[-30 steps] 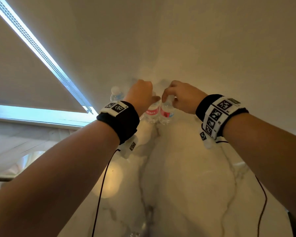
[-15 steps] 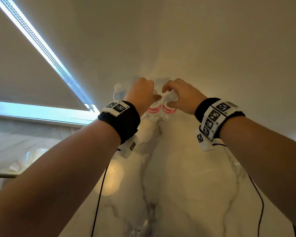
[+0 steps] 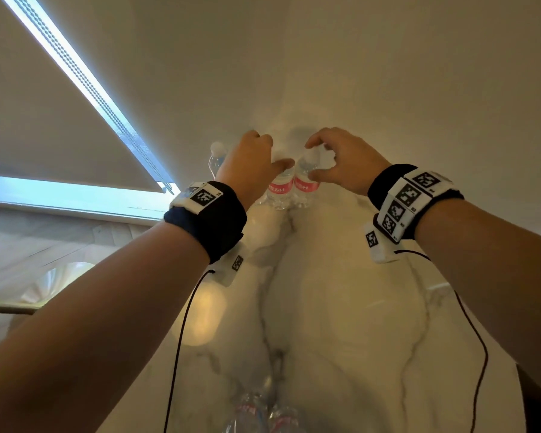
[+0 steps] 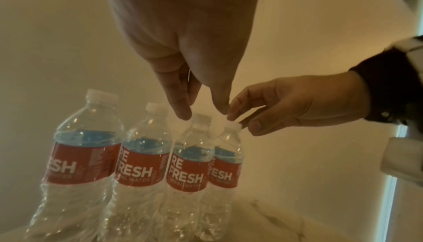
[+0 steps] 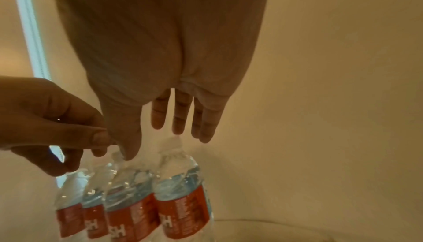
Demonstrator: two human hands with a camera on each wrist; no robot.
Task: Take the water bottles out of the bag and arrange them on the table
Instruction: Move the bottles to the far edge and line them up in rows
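Note:
Several clear water bottles with red REFRESH labels stand upright in a row at the far end of the marble table (image 3: pixel 341 307), against the wall. In the left wrist view they run from the nearest bottle (image 4: pixel 84 155) to the fourth bottle (image 4: pixel 226 168). My left hand (image 4: pixel 201 108) hovers over the third bottle (image 4: pixel 190 170), fingers pointing down just above its cap. My right hand (image 4: pixel 242 124) hangs over the fourth bottle's cap with thumb and fingers spread. In the head view both hands, left hand (image 3: pixel 278 154) and right hand (image 3: pixel 311 160), sit above the bottle tops and hold nothing.
More bottles (image 3: pixel 256 414), blurred, show at the table's near edge. A window with a lowered blind (image 3: pixel 60 126) is at the left. A plain wall (image 3: pixel 388 73) backs the row. Thin black cables (image 3: pixel 181 332) hang from both wrists over the table.
Both hands pinched the caps of the two right-hand bottles before. Their fingers have now spread and lifted off the caps, and the bottles stay standing.

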